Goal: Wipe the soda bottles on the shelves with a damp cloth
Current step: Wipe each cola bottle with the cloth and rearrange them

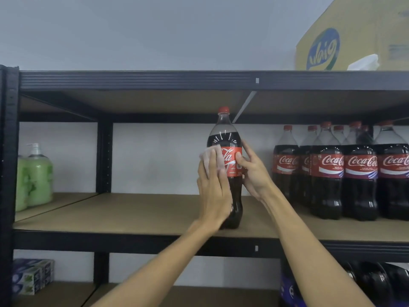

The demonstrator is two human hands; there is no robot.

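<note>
Wiping: left hand (213, 191) is pressing cloth (210, 160) flat on the bottle (223, 138), fingers straight.
Steadying: right hand (252, 171) is gripping the bottle, which is standing upright on the shelf (132, 213).
Tip: keeping the grip firm while turning the bottle under the cloth is probably serving best.

Cloth (205, 157) mostly under left hand (213, 196)
</note>
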